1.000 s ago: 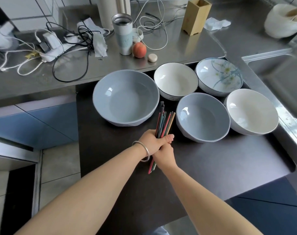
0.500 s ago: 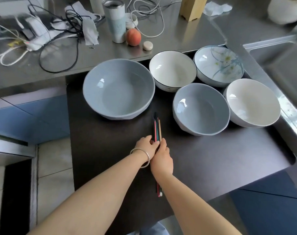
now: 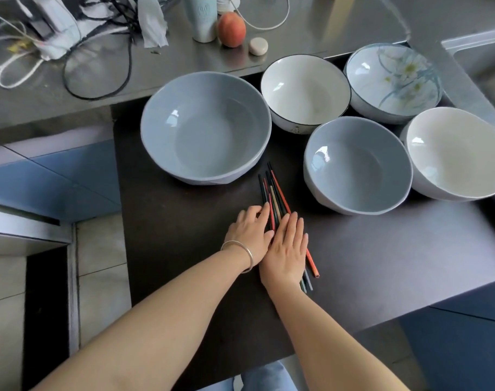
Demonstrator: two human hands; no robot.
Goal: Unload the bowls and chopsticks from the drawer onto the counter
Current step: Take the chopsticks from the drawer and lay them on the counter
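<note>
Chopsticks (image 3: pixel 274 197): a bundle of mixed colours lying flat on the dark drawer (image 3: pixel 184 235) floor, tips towards the gap between the big grey bowl (image 3: pixel 205 128) and the small grey bowl (image 3: pixel 358 167). The bundle is fanned slightly; butt ends poke out below my right wrist.

Hands: left hand (image 3: pixel 250 232) and right hand (image 3: pixel 288 248) both rest palm-down on the bundle, side by side and touching. Fingers (image 3: pixel 293 221) are spread flat, not curled round anything. Neither hand has hold of the sticks; they are pressed on top. A bangle (image 3: pixel 242 252) sits on the left wrist.

Bowls: five, all in the drawer. Behind the two greys stand a black-rimmed white bowl (image 3: pixel 305 93) and a flower bowl (image 3: pixel 393 80); a plain white bowl (image 3: pixel 458 153) sits far right. Neighbours are close or touching.

Bench (image 3: pixel 339 24): steel, carrying cables (image 3: pixel 96 52), a tumbler (image 3: pixel 202 18), a peach (image 3: pixel 231 29) and a small pebble-like object (image 3: pixel 258 46). No bowl or chopstick on it.

Progress, my judgement: nothing unloaded yet. All five bowls and the whole bundle remain. The step in hand looks like gathering the sticks for a lift.
</note>
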